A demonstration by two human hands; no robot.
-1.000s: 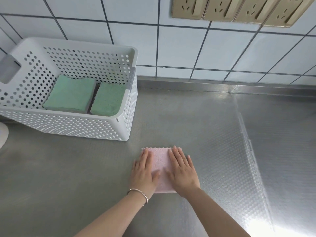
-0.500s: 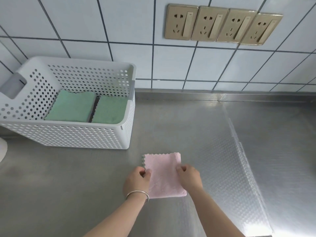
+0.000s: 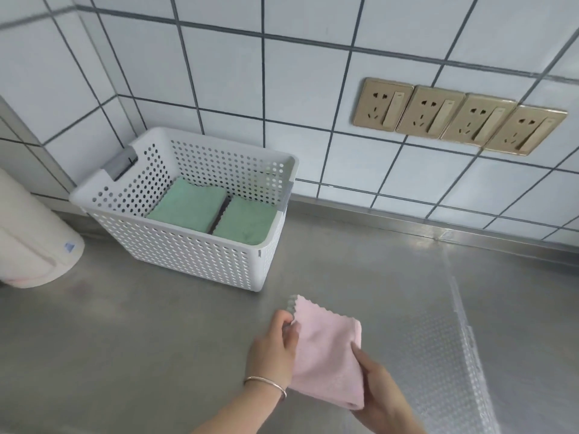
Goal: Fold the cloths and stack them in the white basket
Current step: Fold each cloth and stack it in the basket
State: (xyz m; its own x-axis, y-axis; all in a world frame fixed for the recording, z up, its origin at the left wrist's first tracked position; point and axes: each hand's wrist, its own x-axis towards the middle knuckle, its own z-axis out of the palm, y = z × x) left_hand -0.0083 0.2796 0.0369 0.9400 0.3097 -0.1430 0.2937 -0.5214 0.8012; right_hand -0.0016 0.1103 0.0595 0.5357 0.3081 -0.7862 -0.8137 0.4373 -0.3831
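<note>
Steel counter (image 3: 131, 355): white basket (image 3: 200, 261), paper roll (image 3: 34, 245) on it.

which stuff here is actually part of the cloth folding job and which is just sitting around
Part of the job:
- pink cloth, folded, held by the left hand and right hand
- white basket
- two green cloths, folded, side by side in the basket

Just there:
- cream roll left of the basket
- four gold wall sockets
- steel counter

Folded pink cloth (image 3: 329, 355) gripped by left hand (image 3: 275, 349) and right hand (image 3: 380, 391), white basket (image 3: 200, 261) beyond
</note>
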